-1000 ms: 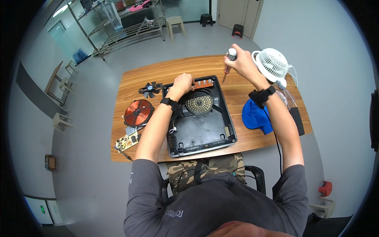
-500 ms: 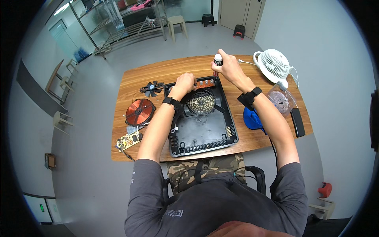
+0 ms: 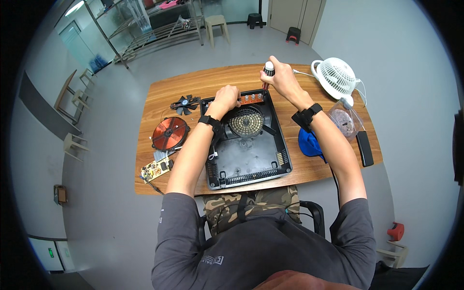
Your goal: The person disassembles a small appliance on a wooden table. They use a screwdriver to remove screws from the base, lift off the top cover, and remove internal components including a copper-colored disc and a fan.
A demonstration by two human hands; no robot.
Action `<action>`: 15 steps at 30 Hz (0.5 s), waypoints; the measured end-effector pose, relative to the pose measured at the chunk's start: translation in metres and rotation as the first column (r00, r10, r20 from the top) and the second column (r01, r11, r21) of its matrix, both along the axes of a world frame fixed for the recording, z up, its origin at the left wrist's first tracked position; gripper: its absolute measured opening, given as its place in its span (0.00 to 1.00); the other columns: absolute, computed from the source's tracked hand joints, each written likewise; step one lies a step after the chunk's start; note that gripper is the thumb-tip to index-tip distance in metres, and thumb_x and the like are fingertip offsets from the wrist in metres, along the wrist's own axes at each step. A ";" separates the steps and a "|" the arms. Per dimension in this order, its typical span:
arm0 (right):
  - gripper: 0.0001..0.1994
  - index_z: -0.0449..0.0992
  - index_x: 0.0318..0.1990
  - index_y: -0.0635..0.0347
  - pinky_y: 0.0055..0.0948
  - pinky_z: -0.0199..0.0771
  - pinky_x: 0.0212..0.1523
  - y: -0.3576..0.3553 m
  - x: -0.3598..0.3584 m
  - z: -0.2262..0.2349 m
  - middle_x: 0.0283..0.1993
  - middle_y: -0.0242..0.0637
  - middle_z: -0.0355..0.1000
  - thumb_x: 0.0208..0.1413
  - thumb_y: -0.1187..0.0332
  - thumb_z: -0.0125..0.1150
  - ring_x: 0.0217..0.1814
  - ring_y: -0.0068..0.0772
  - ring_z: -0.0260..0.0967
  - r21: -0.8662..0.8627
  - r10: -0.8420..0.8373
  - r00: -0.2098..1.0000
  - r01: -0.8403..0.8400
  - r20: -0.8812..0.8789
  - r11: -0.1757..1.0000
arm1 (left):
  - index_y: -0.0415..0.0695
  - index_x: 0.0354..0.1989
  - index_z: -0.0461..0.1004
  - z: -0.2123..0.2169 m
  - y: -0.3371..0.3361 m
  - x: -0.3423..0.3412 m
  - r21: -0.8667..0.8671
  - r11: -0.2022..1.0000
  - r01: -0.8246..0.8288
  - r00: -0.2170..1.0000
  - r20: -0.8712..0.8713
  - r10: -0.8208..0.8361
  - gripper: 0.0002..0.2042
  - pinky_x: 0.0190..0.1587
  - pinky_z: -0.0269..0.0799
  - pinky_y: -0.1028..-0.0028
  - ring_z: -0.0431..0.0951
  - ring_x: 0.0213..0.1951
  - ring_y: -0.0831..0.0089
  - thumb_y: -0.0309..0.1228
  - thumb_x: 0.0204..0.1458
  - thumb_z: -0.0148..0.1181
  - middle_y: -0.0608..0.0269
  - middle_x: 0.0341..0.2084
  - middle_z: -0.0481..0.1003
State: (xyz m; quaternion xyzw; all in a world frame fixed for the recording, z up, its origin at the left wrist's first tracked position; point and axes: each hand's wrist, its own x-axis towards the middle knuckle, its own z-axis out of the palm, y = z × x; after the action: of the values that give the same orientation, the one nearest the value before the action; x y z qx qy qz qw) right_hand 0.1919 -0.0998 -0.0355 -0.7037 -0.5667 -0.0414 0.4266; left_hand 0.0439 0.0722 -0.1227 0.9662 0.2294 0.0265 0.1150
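A black plastic appliance housing [image 3: 237, 155] lies open side up on the table in front of me. Along its far wall sits a narrow orange-brown circuit board [image 3: 252, 99] with several round components. My left hand [image 3: 227, 98] is closed at the board's left end; its fingertips are partly hidden. In my right hand [image 3: 282, 79] is a screwdriver [image 3: 269, 71] with a white-capped dark handle, held upright. Its shaft points down at the board's right end, by the housing's far right corner. Whether the tip sits in a screw is too small to tell.
Left of the housing lie a black fan [image 3: 184, 104], a round copper coil [image 3: 170, 134] and a yellowish circuit board [image 3: 155, 169]. To the right are a blue cloth-like item [image 3: 309, 143], a clear container [image 3: 342, 121], a white fan [image 3: 336, 77] and a black phone-like slab [image 3: 365, 149].
The whole view has shifted slightly. Both hands stay at the far end of the housing, and my right hand's grip on the screwdriver has turned a little.
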 end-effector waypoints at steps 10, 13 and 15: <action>0.16 0.66 0.35 0.65 0.40 0.77 0.31 0.002 0.005 -0.005 0.27 0.50 0.76 0.57 0.65 0.68 0.31 0.52 0.78 -0.008 -0.025 0.997 0.026 0.070 1.000 | 0.47 0.41 0.86 -0.004 0.003 0.001 0.011 1.000 0.012 1.000 0.019 -0.012 0.17 0.49 0.78 0.60 0.83 0.44 0.52 0.33 0.39 0.78 0.50 0.38 0.83; 0.17 0.66 0.35 0.66 0.45 0.75 0.31 0.001 0.002 -0.002 0.25 0.54 0.75 0.56 0.63 0.68 0.30 0.59 0.76 0.027 -0.001 1.000 0.001 0.000 1.000 | 0.47 0.41 0.86 -0.008 0.005 0.001 0.020 1.000 0.013 1.000 0.028 -0.013 0.17 0.49 0.78 0.60 0.83 0.44 0.53 0.33 0.39 0.78 0.50 0.38 0.83; 0.17 0.66 0.35 0.66 0.47 0.75 0.31 0.001 0.001 -0.002 0.24 0.55 0.74 0.56 0.63 0.68 0.30 0.61 0.75 0.045 -0.008 1.000 0.007 0.020 0.999 | 0.47 0.42 0.86 -0.006 0.004 0.001 0.016 1.000 0.011 1.000 0.015 -0.011 0.18 0.49 0.78 0.60 0.82 0.45 0.53 0.33 0.39 0.78 0.50 0.39 0.83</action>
State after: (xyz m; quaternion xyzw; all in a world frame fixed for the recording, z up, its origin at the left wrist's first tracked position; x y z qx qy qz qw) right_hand 0.1930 -0.0986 -0.0377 -0.6957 -0.5672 -0.0626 0.4363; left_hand 0.0446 0.0760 -0.1284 0.9680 0.2231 0.0350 0.1093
